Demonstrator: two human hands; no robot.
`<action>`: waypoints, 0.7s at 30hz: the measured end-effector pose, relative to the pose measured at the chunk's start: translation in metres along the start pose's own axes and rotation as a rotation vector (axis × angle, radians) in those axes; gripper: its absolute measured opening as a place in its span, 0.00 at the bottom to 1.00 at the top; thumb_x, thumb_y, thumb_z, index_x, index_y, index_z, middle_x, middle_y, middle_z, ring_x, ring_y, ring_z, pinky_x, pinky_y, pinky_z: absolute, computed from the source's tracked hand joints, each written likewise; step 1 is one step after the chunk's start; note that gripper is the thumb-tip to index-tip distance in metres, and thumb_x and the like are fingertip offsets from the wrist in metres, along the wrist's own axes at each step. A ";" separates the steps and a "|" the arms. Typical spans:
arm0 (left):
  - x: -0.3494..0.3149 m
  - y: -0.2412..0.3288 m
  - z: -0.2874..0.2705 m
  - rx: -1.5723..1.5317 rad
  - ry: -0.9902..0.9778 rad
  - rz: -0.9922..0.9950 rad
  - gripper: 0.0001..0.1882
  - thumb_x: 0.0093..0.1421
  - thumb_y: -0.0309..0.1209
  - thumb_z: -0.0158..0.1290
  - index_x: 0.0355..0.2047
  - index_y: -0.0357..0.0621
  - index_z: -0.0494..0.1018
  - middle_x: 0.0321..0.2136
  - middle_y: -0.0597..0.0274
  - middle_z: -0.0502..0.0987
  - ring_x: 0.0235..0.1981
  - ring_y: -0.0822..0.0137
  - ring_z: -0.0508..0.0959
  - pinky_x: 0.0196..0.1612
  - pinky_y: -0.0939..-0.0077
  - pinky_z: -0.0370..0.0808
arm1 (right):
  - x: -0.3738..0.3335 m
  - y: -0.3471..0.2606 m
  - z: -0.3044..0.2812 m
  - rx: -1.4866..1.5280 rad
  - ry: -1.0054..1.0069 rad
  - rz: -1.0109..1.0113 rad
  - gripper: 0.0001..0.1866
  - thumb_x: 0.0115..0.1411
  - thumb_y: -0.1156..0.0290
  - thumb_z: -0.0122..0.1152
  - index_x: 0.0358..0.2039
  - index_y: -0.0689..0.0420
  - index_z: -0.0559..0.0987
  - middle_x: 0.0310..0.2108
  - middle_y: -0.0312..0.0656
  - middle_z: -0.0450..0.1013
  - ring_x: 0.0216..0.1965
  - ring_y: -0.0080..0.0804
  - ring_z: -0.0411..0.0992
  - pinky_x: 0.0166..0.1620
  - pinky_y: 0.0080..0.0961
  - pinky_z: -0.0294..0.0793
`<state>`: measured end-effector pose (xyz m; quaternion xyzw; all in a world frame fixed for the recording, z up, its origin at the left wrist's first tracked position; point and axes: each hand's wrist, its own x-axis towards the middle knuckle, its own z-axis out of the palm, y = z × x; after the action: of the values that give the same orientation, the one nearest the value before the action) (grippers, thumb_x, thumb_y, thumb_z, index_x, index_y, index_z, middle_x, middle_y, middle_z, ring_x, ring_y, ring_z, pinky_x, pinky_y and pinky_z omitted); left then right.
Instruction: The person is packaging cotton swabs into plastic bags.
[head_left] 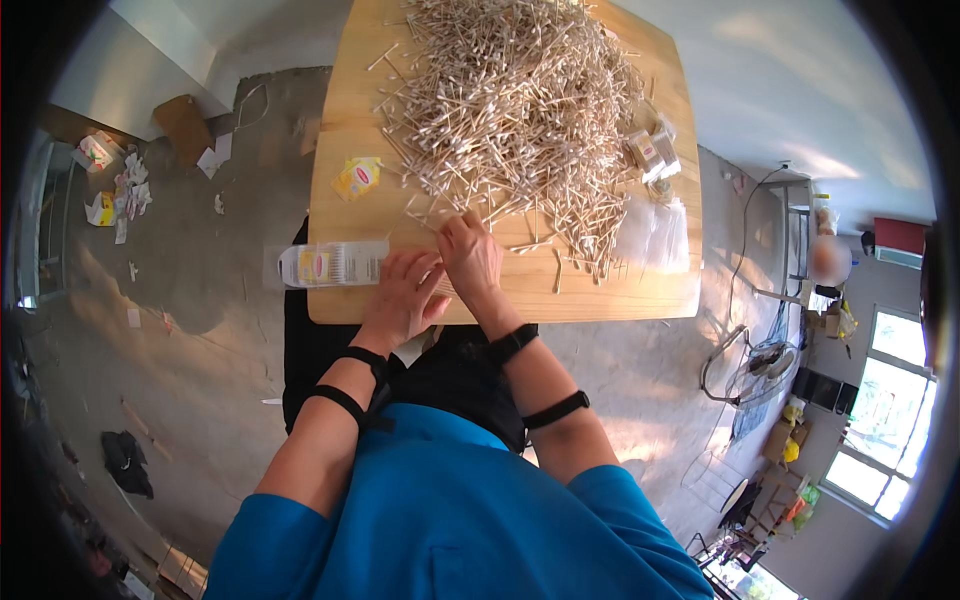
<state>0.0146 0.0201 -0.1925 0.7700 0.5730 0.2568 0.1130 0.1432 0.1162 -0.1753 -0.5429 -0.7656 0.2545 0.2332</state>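
Palm down near the table's front edge, my left hand (pixel 402 295) has its fingers bent and its thumb held apart; its underside is hidden. Just right of it, my right hand (pixel 470 258) is closed in a pinch at the near edge of a big heap of cotton swabs (pixel 520 100). What its fingertips hold is too small to make out. Beside my left hand lies a clear plastic bag (pixel 362 265) with a row of white-tipped swabs and a yellow label in it. Farther off, several yellow printed cards (pixel 357 178) rest on the wood.
The heap covers much of the wooden table (pixel 345 220). At its right lie flat clear bags (pixel 655 235) and small packed bundles of swabs (pixel 655 150). A standing fan (pixel 765 362) is on the floor to the right; paper scraps (pixel 130 195) litter the left.
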 end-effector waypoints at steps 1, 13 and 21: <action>-0.002 0.000 -0.001 -0.015 -0.005 0.004 0.29 0.50 0.36 0.63 0.54 0.46 0.71 0.56 0.61 0.69 0.60 0.56 0.65 0.65 0.51 0.58 | -0.006 0.002 -0.002 -0.036 -0.015 0.020 0.06 0.58 0.66 0.61 0.30 0.55 0.76 0.33 0.44 0.72 0.33 0.51 0.75 0.35 0.44 0.75; 0.000 0.000 -0.008 -0.025 -0.009 -0.002 0.27 0.53 0.38 0.62 0.53 0.47 0.72 0.54 0.61 0.69 0.60 0.57 0.66 0.65 0.54 0.60 | -0.021 0.018 -0.017 -0.032 0.089 0.159 0.06 0.58 0.68 0.63 0.32 0.55 0.80 0.32 0.44 0.73 0.31 0.49 0.75 0.34 0.41 0.74; -0.019 -0.011 0.018 -0.029 -0.264 -0.164 0.33 0.59 0.41 0.57 0.63 0.48 0.65 0.61 0.57 0.67 0.66 0.51 0.62 0.67 0.58 0.58 | 0.002 -0.056 -0.008 0.174 -0.136 -0.438 0.04 0.59 0.73 0.60 0.30 0.52 0.82 0.32 0.41 0.72 0.30 0.45 0.76 0.35 0.39 0.76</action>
<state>0.0109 0.0080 -0.2176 0.7459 0.6105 0.1517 0.2190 0.1077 0.1030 -0.1325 -0.3235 -0.8542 0.2985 0.2767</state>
